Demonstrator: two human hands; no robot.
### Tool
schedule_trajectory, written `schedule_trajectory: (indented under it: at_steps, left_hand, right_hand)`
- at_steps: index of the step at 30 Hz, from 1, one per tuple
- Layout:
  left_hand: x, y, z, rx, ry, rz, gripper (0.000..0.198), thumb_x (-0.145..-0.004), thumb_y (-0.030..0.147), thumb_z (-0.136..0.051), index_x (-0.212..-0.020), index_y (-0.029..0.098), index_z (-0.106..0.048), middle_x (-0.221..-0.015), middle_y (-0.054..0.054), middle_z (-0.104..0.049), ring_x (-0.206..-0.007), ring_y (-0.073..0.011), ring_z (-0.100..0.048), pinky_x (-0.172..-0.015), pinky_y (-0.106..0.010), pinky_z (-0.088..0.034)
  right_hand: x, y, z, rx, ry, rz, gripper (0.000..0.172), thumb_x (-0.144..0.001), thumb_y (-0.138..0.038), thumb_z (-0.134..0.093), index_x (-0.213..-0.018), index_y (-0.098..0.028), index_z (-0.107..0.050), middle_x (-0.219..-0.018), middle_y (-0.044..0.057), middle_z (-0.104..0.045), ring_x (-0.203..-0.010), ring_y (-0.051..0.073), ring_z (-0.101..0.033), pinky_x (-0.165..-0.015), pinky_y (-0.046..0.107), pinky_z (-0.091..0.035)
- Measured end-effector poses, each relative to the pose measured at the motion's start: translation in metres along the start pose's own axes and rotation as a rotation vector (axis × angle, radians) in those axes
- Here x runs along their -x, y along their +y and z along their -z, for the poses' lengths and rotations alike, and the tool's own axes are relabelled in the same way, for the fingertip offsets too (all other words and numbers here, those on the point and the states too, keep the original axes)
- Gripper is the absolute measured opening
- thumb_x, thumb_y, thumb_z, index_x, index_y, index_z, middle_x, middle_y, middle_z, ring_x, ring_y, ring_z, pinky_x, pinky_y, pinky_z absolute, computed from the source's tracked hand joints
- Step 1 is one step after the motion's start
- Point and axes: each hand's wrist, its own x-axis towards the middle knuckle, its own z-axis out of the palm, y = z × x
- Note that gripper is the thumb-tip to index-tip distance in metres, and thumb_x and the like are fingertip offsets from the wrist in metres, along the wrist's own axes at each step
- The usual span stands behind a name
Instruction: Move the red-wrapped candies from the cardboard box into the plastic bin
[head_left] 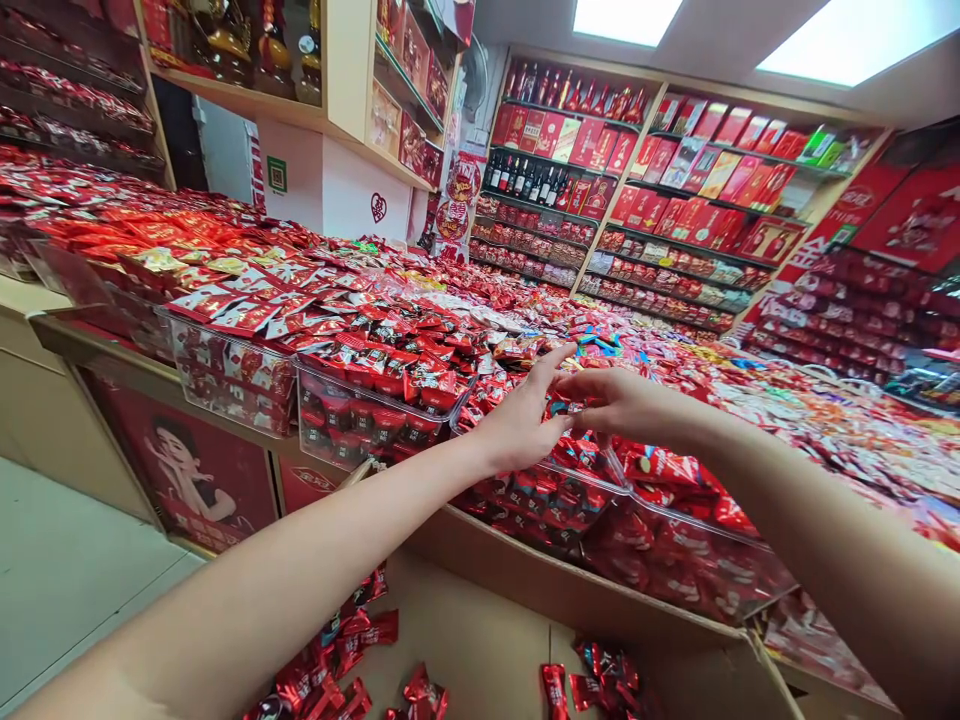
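My left hand is over a clear plastic bin of red-wrapped candies, its index finger stretched forward and its thumb apart. From the right, my right hand meets it, fingers extended toward the left one and lying on or just above the candies. Nothing shows in either hand, though the undersides of the fingers are partly hidden. Below my forearms stands an open cardboard box, with loose red candies on its bottom.
Bins of red candies, such as a clear bin to the left and another bin to the right, line the counter edge. Heaps of wrapped sweets stretch behind. Shelves with bottles and red boxes stand at the back; tiled floor lies left.
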Motion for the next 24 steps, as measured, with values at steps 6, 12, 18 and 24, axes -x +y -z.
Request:
schedule_trajectory:
  at_steps: [6, 12, 18, 24]
  left_hand:
    - [0.000, 0.001, -0.002, 0.022, -0.042, 0.033, 0.073, -0.071, 0.008, -0.048, -0.128, 0.030, -0.009, -0.119, -0.009, -0.036, -0.093, -0.0155, -0.048, -0.079, -0.033, -0.042]
    - [0.001, 0.003, -0.005, -0.136, -0.062, 0.156, 0.075, -0.068, 0.020, -0.055, -0.128, 0.027, -0.012, -0.120, -0.011, -0.037, -0.077, -0.0116, -0.052, -0.069, -0.027, -0.045]
    - [0.000, 0.002, -0.007, -0.415, -0.239, 0.199, 0.032, -0.072, 0.019, -0.047, -0.105, 0.019, -0.046, -0.089, -0.004, -0.057, -0.079, -0.0143, -0.054, -0.069, -0.025, -0.042]
    - [-0.003, 0.002, -0.006, -0.562, -0.198, 0.250, 0.022, -0.067, 0.022, -0.052, -0.088, 0.017, -0.047, -0.086, -0.003, -0.056, -0.076, -0.0154, -0.053, -0.063, -0.024, -0.041]
  right_hand:
    - [0.005, 0.010, -0.006, -0.283, 0.075, -0.056, 0.016, -0.068, -0.018, -0.048, -0.081, -0.015, -0.055, -0.064, 0.002, -0.059, -0.049, 0.008, -0.051, -0.043, 0.018, -0.043]
    - [0.008, 0.017, 0.002, -0.045, 0.191, -0.223, 0.021, -0.069, -0.014, -0.039, -0.080, -0.016, -0.057, -0.050, -0.001, -0.056, -0.033, 0.005, -0.043, -0.033, 0.016, -0.034]
    - [0.004, 0.017, -0.001, 0.245, 0.104, -0.316, 0.019, -0.064, -0.014, -0.041, -0.068, -0.016, -0.060, -0.050, 0.003, -0.060, -0.039, 0.010, -0.052, -0.033, 0.017, -0.036]
    - [-0.006, 0.013, -0.013, 0.321, -0.040, -0.280, 0.022, -0.064, -0.020, -0.048, -0.082, -0.019, -0.061, -0.058, 0.002, -0.064, -0.047, 0.012, -0.057, -0.037, 0.017, -0.039]
